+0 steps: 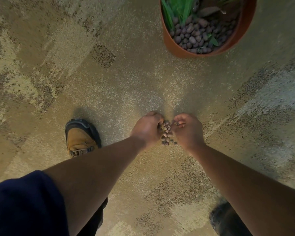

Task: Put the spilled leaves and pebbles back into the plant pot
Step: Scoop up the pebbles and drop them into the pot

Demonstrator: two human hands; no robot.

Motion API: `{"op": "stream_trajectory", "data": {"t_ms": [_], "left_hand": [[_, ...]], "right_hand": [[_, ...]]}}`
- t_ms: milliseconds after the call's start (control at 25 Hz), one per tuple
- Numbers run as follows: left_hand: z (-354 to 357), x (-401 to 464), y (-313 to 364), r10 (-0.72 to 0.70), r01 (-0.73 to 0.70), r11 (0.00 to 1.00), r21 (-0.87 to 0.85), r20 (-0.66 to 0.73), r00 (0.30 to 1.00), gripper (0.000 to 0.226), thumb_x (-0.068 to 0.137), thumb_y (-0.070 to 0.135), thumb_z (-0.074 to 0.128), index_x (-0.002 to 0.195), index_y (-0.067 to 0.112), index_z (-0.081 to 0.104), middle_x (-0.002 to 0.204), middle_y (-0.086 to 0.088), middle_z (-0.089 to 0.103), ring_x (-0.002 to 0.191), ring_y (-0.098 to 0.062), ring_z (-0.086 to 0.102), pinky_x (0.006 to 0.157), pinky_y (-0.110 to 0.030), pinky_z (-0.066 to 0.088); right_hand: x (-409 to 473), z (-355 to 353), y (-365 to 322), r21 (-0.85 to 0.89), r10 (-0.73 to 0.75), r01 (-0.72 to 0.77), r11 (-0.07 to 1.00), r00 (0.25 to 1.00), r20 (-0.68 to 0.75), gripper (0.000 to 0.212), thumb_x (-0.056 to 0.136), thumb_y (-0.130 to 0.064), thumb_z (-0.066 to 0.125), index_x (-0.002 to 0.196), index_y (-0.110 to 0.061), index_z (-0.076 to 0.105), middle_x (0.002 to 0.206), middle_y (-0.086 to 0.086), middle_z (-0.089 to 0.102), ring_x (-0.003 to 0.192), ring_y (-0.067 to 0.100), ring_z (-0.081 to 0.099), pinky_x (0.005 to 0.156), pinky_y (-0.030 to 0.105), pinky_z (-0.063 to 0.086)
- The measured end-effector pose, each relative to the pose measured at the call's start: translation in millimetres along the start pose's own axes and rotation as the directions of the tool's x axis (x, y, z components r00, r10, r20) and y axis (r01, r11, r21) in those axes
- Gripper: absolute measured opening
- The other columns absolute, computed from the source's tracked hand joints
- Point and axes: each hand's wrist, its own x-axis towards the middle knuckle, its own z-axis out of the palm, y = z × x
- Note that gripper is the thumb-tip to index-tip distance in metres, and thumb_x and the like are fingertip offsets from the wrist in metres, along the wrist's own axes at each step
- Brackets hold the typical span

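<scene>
Starting at the left, there's a tan lace-up boot with a dark toe cap [80,137] planted on the mottled beige-and-brown carpet [41,74]. Next over, the left hand [147,129] is curled in and cupped against a little heap of small round reddish-brown clay pebbles [166,132], which sits on the carpet squeezed between both hands. The right hand [187,129] is half closed from the other side, and it looks like a pebble or two is already pinched in its fingers. Can't see any loose leaves from here. Up at the top right is the round terracotta plastic plant pot [170,42], well apart from the heap. So I'd say this is the gather-and-scoop step. Next move is closing both palms under the heap, then carrying it up-right over the rim without dribbling any.
</scene>
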Motion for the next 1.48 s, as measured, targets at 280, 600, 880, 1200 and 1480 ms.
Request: {"op": "stream_trajectory", "data": {"t_ms": [280,600,880,1200,1480], "left_hand": [[-12,11,-3,0.029,-0.038,0.983,0.18,0.054,0.998,0.025,0.092,0.007,0.07,0.115,0.015,0.069,0.113,0.001,0.064,0.102,-0.019,0.066,0.085,-0.029,0.06],[-43,15,38,0.097,-0.106,0.993,-0.057,-0.144,0.985,0.019,0.091,0.004,0.07,0.107,0.012,0.073,0.106,-0.002,0.066,0.09,-0.016,0.067,0.077,-0.027,0.061],[-136,65,98,0.213,-0.376,0.918,-0.127,-0.642,0.736,0.018,0.085,0.01,0.074,0.103,0.008,0.074,0.103,-0.003,0.062,0.083,-0.002,0.059,0.073,-0.007,0.051],[-151,88,103,0.297,-0.301,0.951,0.071,-0.482,0.824,0.026,0.087,0.021,0.074,0.112,0.014,0.074,0.104,-0.002,0.068,0.092,-0.014,0.063,0.082,-0.032,0.055],[-131,73,95,0.33,-0.449,0.893,-0.034,-0.629,0.704,0.013,0.088,0.014,0.069,0.098,0.008,0.063,0.103,0.0,0.053,0.085,-0.007,0.054,0.067,-0.024,0.055]], "right_hand": [[9,-18,-12,0.087,-0.022,0.024,0.996,0.999,-0.024,0.017,0.085,-0.007,0.076,0.098,-0.016,0.071,0.097,-0.002,0.071,0.081,0.0,0.065,0.063,0.005,0.05],[4,-45,-70,0.27,-0.128,0.182,0.946,0.97,-0.204,0.016,0.085,-0.003,0.074,0.096,-0.014,0.071,0.088,0.002,0.072,0.072,0.006,0.066,0.066,0.019,0.056],[37,-107,-143,0.316,-0.167,0.373,0.872,0.835,-0.524,0.016,0.078,-0.003,0.071,0.092,-0.013,0.072,0.074,-0.012,0.068,0.061,-0.006,0.061,0.058,0.015,0.052],[66,-115,-145,0.133,-0.174,0.264,0.955,0.867,-0.468,0.017,0.08,-0.024,0.078,0.095,-0.017,0.074,0.083,-0.005,0.074,0.074,0.008,0.073,0.069,0.035,0.063],[47,-104,-133,0.056,-0.343,0.443,0.895,0.763,-0.547,0.009,0.086,-0.028,0.074,0.086,-0.025,0.066,0.089,-0.001,0.07,0.066,-0.009,0.063,0.057,0.007,0.047]]}}
